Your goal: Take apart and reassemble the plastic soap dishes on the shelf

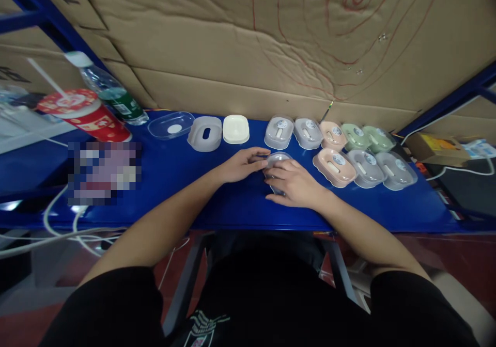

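A grey box with a clear lid point(279, 157) rests on the blue table point(232, 207), largely covered by my right hand point(292, 183), whose fingers lie spread across its top. My left hand point(244, 164) touches the box's left side, fingers stretched out and apart. Behind my hands are a cream tray point(236, 129), a grey cover with an oval slot point(206, 134) and a clear lid with a white round label point(163, 126). To the right, two rows hold several lidded boxes, among them a grey one point(279, 132), a pink one point(334, 168) and a green one point(354, 137).
At the left stand a red paper cup with a straw point(91, 117) and a plastic bottle point(116, 99). White cables point(58, 233) hang over the left edge. Cardboard point(194, 42) walls the back. An open carton point(437, 148) sits at the far right.
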`<control>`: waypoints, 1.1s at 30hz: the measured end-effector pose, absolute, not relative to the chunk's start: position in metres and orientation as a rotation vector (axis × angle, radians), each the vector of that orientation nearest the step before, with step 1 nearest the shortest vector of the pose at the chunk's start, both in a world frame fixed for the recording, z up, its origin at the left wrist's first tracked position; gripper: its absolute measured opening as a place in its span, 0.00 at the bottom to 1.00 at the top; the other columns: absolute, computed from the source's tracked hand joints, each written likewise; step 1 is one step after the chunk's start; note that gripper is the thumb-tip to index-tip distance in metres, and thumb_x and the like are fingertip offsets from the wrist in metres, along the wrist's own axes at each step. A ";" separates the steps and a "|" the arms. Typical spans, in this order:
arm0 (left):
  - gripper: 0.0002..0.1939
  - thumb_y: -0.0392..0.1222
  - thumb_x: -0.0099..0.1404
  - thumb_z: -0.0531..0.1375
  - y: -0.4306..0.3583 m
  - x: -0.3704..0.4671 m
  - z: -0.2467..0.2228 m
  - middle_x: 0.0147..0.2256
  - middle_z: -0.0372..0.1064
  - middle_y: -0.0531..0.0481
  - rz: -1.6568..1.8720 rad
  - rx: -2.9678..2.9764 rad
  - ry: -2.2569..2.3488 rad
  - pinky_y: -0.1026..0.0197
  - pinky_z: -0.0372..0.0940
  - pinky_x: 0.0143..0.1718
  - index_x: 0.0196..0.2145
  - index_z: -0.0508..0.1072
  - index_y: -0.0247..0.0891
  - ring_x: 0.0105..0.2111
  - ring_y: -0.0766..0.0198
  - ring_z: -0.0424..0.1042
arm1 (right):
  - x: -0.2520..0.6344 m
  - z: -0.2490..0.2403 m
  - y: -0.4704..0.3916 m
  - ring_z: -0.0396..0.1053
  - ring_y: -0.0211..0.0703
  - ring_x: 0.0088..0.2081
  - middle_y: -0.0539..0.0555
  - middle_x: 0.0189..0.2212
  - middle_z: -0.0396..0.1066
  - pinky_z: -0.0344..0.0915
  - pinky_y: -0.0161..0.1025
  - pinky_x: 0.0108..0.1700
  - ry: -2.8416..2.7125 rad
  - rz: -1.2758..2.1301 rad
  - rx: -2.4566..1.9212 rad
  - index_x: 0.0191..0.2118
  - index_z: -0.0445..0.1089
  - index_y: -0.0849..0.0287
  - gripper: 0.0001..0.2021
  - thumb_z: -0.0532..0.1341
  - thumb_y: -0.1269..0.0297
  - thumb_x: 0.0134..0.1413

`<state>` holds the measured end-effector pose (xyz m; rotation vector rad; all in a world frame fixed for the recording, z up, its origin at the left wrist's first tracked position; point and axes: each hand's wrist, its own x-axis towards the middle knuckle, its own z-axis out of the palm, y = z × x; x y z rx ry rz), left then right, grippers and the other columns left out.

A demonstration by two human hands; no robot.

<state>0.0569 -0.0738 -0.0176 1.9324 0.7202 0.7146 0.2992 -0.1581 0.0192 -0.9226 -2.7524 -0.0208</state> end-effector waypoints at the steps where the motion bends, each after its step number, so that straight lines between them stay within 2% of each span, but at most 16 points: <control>1: 0.28 0.59 0.73 0.62 -0.075 0.057 -0.016 0.58 0.77 0.36 0.745 1.976 0.767 0.52 0.76 0.49 0.62 0.74 0.38 0.52 0.53 0.79 | 0.301 0.021 -0.158 0.69 0.62 0.61 0.58 0.57 0.79 0.61 0.62 0.67 -2.742 -0.068 -0.988 0.53 0.82 0.54 0.21 0.61 0.45 0.71; 3: 0.27 0.58 0.73 0.63 -0.073 0.053 -0.012 0.57 0.77 0.38 0.816 2.115 0.918 0.50 0.75 0.51 0.61 0.75 0.39 0.54 0.52 0.78 | 0.307 0.025 -0.158 0.70 0.64 0.59 0.60 0.55 0.80 0.55 0.69 0.71 -2.659 -0.169 -1.197 0.48 0.84 0.56 0.19 0.62 0.48 0.70; 6: 0.22 0.56 0.74 0.62 -0.065 0.040 -0.006 0.56 0.76 0.40 0.905 2.320 1.147 0.46 0.72 0.57 0.58 0.77 0.40 0.54 0.50 0.76 | 0.315 0.030 -0.158 0.72 0.66 0.57 0.61 0.53 0.82 0.50 0.77 0.71 -2.435 -0.230 -1.445 0.47 0.84 0.55 0.19 0.59 0.50 0.72; 8: 0.21 0.54 0.74 0.62 -0.057 0.029 -0.003 0.56 0.76 0.39 0.955 2.400 1.283 0.43 0.67 0.62 0.57 0.78 0.40 0.57 0.47 0.74 | 0.315 0.031 -0.160 0.74 0.64 0.57 0.60 0.52 0.82 0.51 0.75 0.72 -2.383 -0.160 -1.391 0.48 0.84 0.54 0.19 0.58 0.49 0.73; 11: 0.22 0.53 0.73 0.61 -0.048 0.017 -0.005 0.58 0.75 0.37 0.949 2.451 1.470 0.39 0.60 0.67 0.57 0.78 0.39 0.61 0.42 0.70 | 0.308 0.026 -0.162 0.77 0.56 0.55 0.56 0.52 0.83 0.59 0.64 0.71 -2.513 0.071 -1.070 0.50 0.83 0.53 0.19 0.60 0.47 0.72; 16: 0.26 0.55 0.71 0.63 -0.045 0.015 -0.014 0.63 0.73 0.35 0.719 2.554 1.532 0.33 0.55 0.66 0.61 0.77 0.39 0.64 0.36 0.68 | 0.307 0.008 -0.150 0.80 0.53 0.50 0.57 0.49 0.84 0.73 0.56 0.58 -2.659 0.311 -0.881 0.54 0.82 0.54 0.18 0.63 0.49 0.71; 21: 0.27 0.56 0.71 0.63 -0.049 0.024 -0.013 0.61 0.75 0.33 0.576 2.648 1.308 0.36 0.60 0.63 0.60 0.77 0.37 0.62 0.38 0.71 | 0.314 0.001 -0.140 0.80 0.55 0.50 0.60 0.48 0.83 0.73 0.56 0.58 -2.626 0.231 -1.004 0.57 0.80 0.57 0.19 0.62 0.51 0.72; 24: 0.25 0.59 0.70 0.64 -0.054 0.029 -0.009 0.51 0.81 0.37 0.660 2.557 1.190 0.45 0.67 0.56 0.56 0.79 0.38 0.53 0.46 0.79 | 0.311 0.003 -0.142 0.80 0.58 0.52 0.62 0.50 0.82 0.74 0.57 0.58 -2.618 0.173 -1.138 0.61 0.77 0.59 0.22 0.60 0.51 0.73; 26: 0.23 0.60 0.71 0.62 -0.058 0.031 -0.006 0.40 0.83 0.43 0.681 2.433 1.100 0.53 0.70 0.46 0.50 0.81 0.39 0.40 0.54 0.81 | 0.307 0.003 -0.145 0.78 0.60 0.56 0.64 0.56 0.80 0.73 0.60 0.60 -2.582 0.148 -1.208 0.67 0.71 0.59 0.25 0.58 0.52 0.74; 29: 0.21 0.60 0.73 0.59 -0.062 0.035 -0.005 0.27 0.79 0.49 0.658 2.372 1.017 0.58 0.67 0.34 0.38 0.82 0.41 0.28 0.61 0.76 | 0.300 0.001 -0.149 0.69 0.63 0.67 0.67 0.68 0.69 0.68 0.64 0.66 -2.580 0.151 -1.153 0.75 0.61 0.59 0.31 0.58 0.51 0.74; 31: 0.21 0.59 0.74 0.58 -0.060 0.035 -0.003 0.27 0.78 0.49 0.697 2.417 1.041 0.58 0.67 0.35 0.37 0.82 0.41 0.28 0.61 0.75 | 0.296 -0.002 -0.150 0.60 0.66 0.73 0.67 0.73 0.61 0.63 0.68 0.70 -2.626 0.173 -1.070 0.76 0.57 0.58 0.34 0.60 0.51 0.72; 33: 0.20 0.57 0.74 0.58 -0.056 0.030 -0.001 0.32 0.80 0.46 0.777 2.469 1.162 0.54 0.69 0.42 0.41 0.83 0.41 0.34 0.57 0.77 | 0.293 -0.005 -0.151 0.52 0.68 0.77 0.66 0.76 0.56 0.58 0.71 0.72 -2.679 0.188 -1.032 0.77 0.57 0.55 0.35 0.63 0.51 0.71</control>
